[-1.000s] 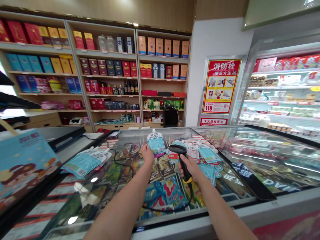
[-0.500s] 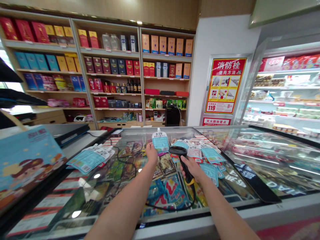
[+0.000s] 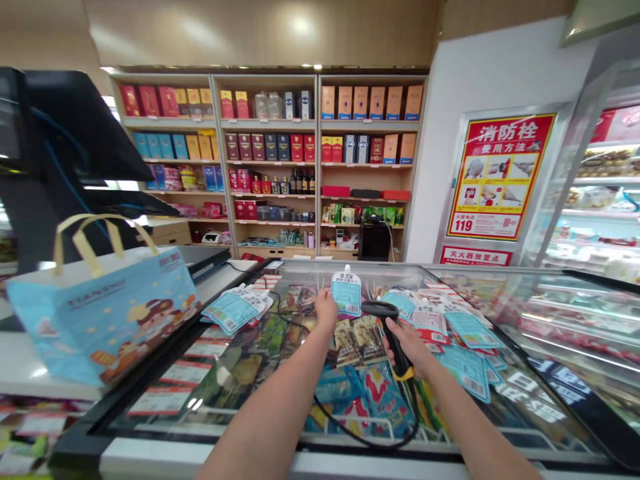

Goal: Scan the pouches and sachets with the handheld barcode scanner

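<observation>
My left hand [image 3: 326, 311] is closed on the lower edge of a blue and white spouted pouch [image 3: 346, 291], held upright above the glass freezer lid [image 3: 530, 347]. My right hand [image 3: 413, 345] grips a black barcode scanner [image 3: 386, 319] by its handle, its head just right of the pouch and turned toward it. The scanner's black cable [image 3: 360, 437] loops over the glass toward me. Several like pouches lie on the lid to the right [image 3: 465, 347], and a smaller pile [image 3: 235, 308] lies to the left.
A blue paper gift bag [image 3: 107, 313] with yellow handles stands on the counter at left, below a black monitor [image 3: 65, 147]. Wooden shelves [image 3: 280, 160] of boxed goods fill the back wall. A red fire-hydrant poster [image 3: 500, 177] and an open chiller [image 3: 600, 193] are at right.
The view has swung left, bringing the gift bag and the monitor into sight. Both hands keep their hold, with pouch and scanner still close together.
</observation>
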A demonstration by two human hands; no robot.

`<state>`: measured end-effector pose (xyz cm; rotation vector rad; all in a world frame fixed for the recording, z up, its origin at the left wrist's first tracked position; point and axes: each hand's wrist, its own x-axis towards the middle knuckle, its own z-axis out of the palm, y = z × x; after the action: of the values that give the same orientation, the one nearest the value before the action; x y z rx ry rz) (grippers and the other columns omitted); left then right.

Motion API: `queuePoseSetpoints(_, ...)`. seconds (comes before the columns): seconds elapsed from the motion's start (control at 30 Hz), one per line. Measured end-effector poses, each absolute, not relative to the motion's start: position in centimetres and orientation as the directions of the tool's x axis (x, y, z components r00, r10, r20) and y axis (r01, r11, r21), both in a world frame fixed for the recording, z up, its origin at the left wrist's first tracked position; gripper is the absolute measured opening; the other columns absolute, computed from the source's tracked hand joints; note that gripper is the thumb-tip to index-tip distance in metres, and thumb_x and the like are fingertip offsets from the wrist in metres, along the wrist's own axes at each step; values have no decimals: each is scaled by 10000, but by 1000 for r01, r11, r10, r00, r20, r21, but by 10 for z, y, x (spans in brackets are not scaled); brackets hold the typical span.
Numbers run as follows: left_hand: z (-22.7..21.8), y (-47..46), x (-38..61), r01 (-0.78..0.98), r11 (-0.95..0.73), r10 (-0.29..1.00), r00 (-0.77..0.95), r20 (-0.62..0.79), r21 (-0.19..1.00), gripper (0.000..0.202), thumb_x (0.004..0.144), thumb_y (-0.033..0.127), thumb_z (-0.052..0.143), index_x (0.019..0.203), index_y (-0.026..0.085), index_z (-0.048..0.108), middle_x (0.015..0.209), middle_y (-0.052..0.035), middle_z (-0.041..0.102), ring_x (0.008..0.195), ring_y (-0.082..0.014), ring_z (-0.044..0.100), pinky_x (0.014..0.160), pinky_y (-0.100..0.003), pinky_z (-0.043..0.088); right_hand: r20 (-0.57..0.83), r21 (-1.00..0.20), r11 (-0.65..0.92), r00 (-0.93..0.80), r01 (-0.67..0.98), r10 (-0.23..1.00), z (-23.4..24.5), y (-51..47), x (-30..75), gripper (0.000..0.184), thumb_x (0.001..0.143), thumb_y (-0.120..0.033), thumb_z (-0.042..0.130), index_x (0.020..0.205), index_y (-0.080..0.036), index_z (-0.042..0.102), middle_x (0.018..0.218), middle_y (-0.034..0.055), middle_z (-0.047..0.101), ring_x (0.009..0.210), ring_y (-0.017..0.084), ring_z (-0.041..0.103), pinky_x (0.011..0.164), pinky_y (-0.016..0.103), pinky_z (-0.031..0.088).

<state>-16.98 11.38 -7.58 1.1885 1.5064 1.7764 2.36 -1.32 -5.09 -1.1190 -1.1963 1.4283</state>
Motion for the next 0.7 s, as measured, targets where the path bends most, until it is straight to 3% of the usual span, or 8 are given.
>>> queuePoseSetpoints(0.17,-65,98,-252,194,-264,793,-514,327,945,160,705,182,494,730,148,648,646,-43,626,687,-177,589,636,-276,460,-64,-995,-84,-275,-59,959,-44,-7,-30,341,778,-519,567,732,-203,449,490,-47,527,330,87,450,317,209,404)
queuePoseSetpoints(0.27,-55,87,-312,322,-252,720,-568,399,913,180,711,174,463,716,154,642,676,-36,633,711,-174,588,672,-272,455,-60,-995,-83,-337,-53,940,-39,-2,-70,361,756,-546,567,754,-207,444,490,-55,527,328,90,453,306,207,392)
queuePoseSetpoints(0.43,-39,64,-402,478,-81,655,-636,408,875,217,734,162,437,757,144,652,760,-63,670,767,-191,614,680,-266,446,-29,-998,-51,-444,-39,895,-31,6,-139,430,702,-605,572,748,-206,418,473,-65,520,322,86,448,303,206,383)
queuePoseSetpoints(0.7,-30,39,-462,638,186,711,-612,346,747,227,751,110,449,774,128,674,797,-102,701,768,-205,645,659,-259,449,-28,-999,-48,-539,-24,842,-32,7,-219,448,703,-613,560,845,-214,415,486,-84,525,339,83,469,317,195,400)
